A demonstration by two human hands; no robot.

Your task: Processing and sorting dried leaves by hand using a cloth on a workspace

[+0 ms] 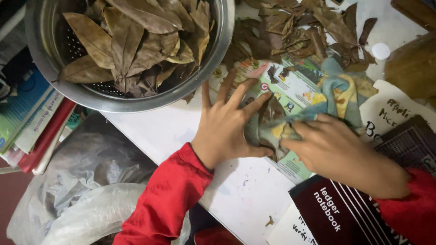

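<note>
The left hand lies flat, fingers spread, pinning a dry brown leaf on the table's middle; the right hand grips a patterned cloth, wiping it; next, probably into the steel colander at the far-left corner.

Soft patterned cloth under my right hand, dry matt brown leaf by it, shiny metal colander, glossy printed paper, smooth white tabletop

One metal colander, one patterned cloth, one dark notebook, two hands, left, right
</note>
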